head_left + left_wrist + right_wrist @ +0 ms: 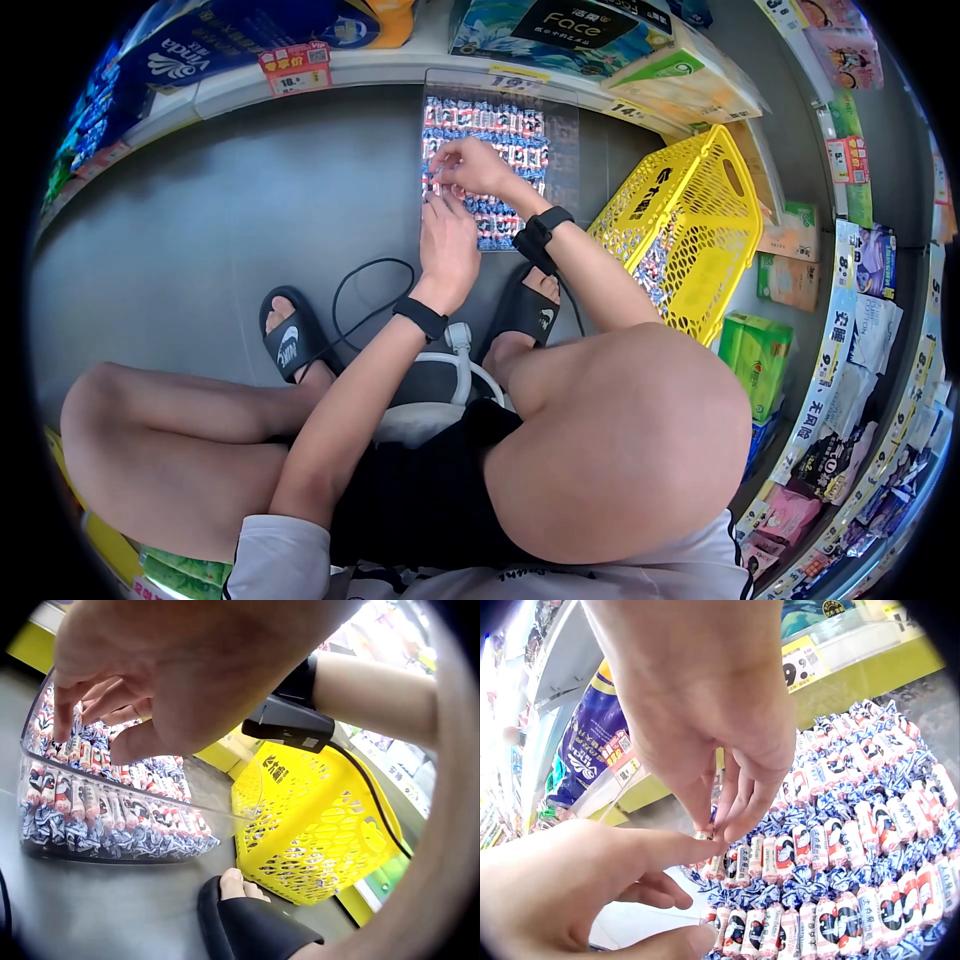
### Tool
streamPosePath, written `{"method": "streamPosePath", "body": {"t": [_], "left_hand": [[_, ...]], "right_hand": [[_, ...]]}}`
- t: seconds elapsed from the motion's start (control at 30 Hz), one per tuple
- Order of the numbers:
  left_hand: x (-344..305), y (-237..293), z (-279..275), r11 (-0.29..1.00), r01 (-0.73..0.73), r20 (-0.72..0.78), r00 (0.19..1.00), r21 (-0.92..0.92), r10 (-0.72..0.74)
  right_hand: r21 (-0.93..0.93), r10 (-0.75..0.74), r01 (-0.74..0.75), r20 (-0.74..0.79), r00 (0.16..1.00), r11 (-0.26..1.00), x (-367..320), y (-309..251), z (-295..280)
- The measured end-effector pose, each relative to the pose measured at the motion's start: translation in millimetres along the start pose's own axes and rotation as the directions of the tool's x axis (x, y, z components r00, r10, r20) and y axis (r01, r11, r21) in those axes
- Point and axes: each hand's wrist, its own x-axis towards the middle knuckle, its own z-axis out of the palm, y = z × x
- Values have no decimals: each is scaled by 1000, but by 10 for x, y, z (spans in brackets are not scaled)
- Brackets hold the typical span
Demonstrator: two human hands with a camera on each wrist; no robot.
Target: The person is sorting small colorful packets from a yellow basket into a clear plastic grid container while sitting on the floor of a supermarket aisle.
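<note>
A clear plastic bin (225, 817) on the floor holds neat rows of wrapped candies (512, 155), white and red with twisted blue-and-white ends. Over the bin's left side, my right hand (478, 165) pinches a wrapped candy (703, 835) between thumb and fingers, low against a row. My left hand (450, 240) reaches in from the near side. Its extended index finger touches by that same candy in the right wrist view, while the thumb is spread away over the nearer row. In the left wrist view, the left hand (187, 682) hides most of the right hand.
A yellow basket (690, 210) with more wrapped candies inside stands right of the bin. Shop shelves (370, 70) with tissue packs run behind and along the right. Sandalled feet (290, 335) flank a black cable (345, 300) on the grey floor.
</note>
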Motion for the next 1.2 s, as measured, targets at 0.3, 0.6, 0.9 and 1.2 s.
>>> {"method": "streamPosePath", "body": {"t": [0.3, 0.6, 0.9, 1.2], "left_hand": [[9, 41, 39, 993, 63, 55, 996, 102, -69], [-17, -46, 178, 993, 20, 142, 989, 118, -37], [-42, -27, 216, 986, 53, 55, 997, 156, -62], [-35, -23, 311, 983, 46, 58, 997, 178, -57]], "right_hand": [[-51, 10, -14, -87, 996, 999, 75, -57, 137], [-243, -202, 135, -278, 939, 961, 101, 120, 353], [-133, -103, 74, -229, 968, 988, 18, 89, 361], [-73, -65, 52, -202, 977, 996, 9, 111, 380]]}}
